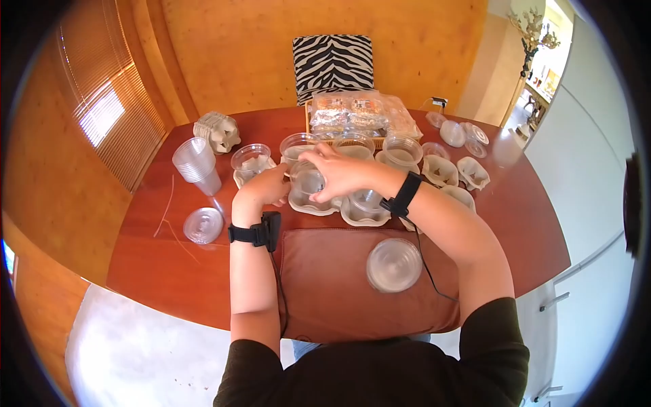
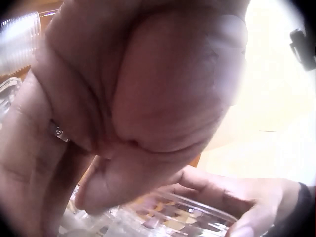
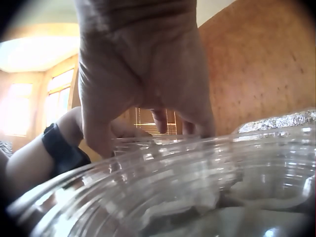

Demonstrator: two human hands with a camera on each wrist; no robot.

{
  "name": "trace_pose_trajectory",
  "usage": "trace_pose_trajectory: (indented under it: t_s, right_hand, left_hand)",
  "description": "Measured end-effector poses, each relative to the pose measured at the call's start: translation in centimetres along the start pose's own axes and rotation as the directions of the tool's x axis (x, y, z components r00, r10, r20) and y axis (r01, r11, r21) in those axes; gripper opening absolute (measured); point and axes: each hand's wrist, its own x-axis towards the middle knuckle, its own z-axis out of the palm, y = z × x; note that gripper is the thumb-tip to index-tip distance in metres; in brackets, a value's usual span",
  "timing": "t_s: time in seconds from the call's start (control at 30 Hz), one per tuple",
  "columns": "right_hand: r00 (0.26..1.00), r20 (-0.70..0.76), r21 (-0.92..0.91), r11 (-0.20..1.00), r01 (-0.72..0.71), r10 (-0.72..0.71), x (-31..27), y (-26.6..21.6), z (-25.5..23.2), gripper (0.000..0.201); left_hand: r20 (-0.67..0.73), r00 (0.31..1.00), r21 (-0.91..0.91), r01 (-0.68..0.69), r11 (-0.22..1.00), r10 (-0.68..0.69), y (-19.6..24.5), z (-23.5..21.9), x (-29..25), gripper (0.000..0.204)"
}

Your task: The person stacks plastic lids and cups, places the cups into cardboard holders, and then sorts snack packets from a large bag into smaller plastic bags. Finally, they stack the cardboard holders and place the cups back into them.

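Observation:
My right hand point(image 1: 339, 173) reaches in from the right and grips a clear plastic cup point(image 1: 308, 182) by its rim, thumb and fingers spread to either side. That cup sits low in a grey pulp cup carrier point(image 1: 313, 203). Bent close to the cup's left side is my left hand point(image 1: 270, 184); its fingertips are hidden, and I cannot tell whether they hold anything. In the left wrist view a finger wears a ring point(image 2: 60, 131), and the right hand point(image 2: 252, 202) is at the cup's rim. Across the right wrist view's foreground runs a clear rim point(image 3: 163, 153), below the right hand point(image 3: 143, 74).
More clear cups point(image 1: 401, 150) stand in carriers along the row. At left are a cup stack point(image 1: 196, 166), lids point(image 1: 203, 225) and stacked carriers point(image 1: 217, 132). Behind lies a basket of wrapped packs point(image 1: 359, 112). A clear round stack point(image 1: 394, 265) rests on the brown cushion point(image 1: 325, 292).

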Motion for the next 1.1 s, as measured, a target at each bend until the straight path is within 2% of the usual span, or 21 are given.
trace_pose_trajectory:
  t_s: [0.07,0.17,0.27,0.33,0.37,0.47,0.53,0.67,0.73,0.9,1.0,1.03,1.1]
  right_hand:
    - [1.0,-0.004,0.005,1.0,0.027,-0.027,-0.2,0.0,0.0,0.088]
    - [0.997,-0.031,-0.027,0.997,0.073,-0.074,-0.3,0.0,0.1,0.09]
    - [0.996,-0.05,0.023,0.997,0.071,-0.069,-1.1,-0.7,-1.0,0.09]
    - [0.991,-0.1,0.09,0.991,0.097,-0.088,-1.3,-0.7,-2.0,0.089]
    - [0.99,-0.114,0.057,0.994,0.096,-0.089,-1.6,-0.7,-2.9,0.089]
    - [0.988,-0.137,-0.042,0.997,0.064,-0.069,-3.5,-0.9,-6.4,0.087]
    - [0.99,-0.138,-0.114,0.993,0.011,-0.027,-5.4,-1.0,-8.3,0.087]
    - [0.992,-0.012,-0.093,0.988,-0.125,0.125,-7.9,-0.7,-9.7,0.09]
    - [0.982,0.048,-0.073,0.981,-0.181,0.185,-8.5,0.0,-9.2,0.093]
    - [0.967,0.143,-0.22,0.959,-0.176,0.21,-7.9,1.9,-7.3,0.099]
    - [0.972,0.168,-0.186,0.974,-0.131,0.163,-5.8,1.9,-8.1,0.1]
    - [0.976,0.171,-0.158,0.981,-0.109,0.135,-4.9,1.8,-8.6,0.1]
    - [0.977,0.193,-0.182,0.982,-0.057,0.093,-2.1,2.3,-8.6,0.1]
  left_hand:
    - [0.015,1.0,0.05,0.002,0.999,-0.003,-0.5,0.5,0.4,0.029]
    - [0.054,0.999,-0.002,0.009,1.0,-0.009,-0.5,1.0,0.6,0.034]
    - [0.115,0.987,0.109,0.104,0.989,-0.116,-0.3,1.2,1.1,0.033]
    - [0.041,0.993,0.107,0.11,0.988,-0.115,-0.2,1.3,0.5,0.029]
    - [0.003,0.993,0.104,0.115,0.988,-0.116,-0.1,1.3,0.2,0.027]
    - [0.115,0.986,0.228,0.088,0.97,-0.117,-0.4,0.5,0.4,0.029]
    - [0.066,0.989,0.275,0.108,0.955,-0.131,-0.8,0.3,0.3,0.025]
    - [0.055,0.983,0.348,0.146,0.926,-0.176,-1.0,-0.2,0.2,0.022]
    - [-0.026,0.987,0.328,0.157,0.932,-0.157,-0.9,-0.2,-0.1,0.026]
    - [-0.162,0.981,0.241,0.146,0.96,-0.108,-0.8,-1.1,-0.2,0.025]
    - [-0.399,0.915,0.201,0.02,0.979,0.063,-0.1,-1.7,-1.7,0.03]
    - [-0.527,0.812,0.389,-0.029,0.921,0.249,-1.5,-1.8,-1.0,0.024]
    - [-0.615,0.694,0.416,-0.119,0.901,0.375,-1.7,-1.9,-0.9,0.022]
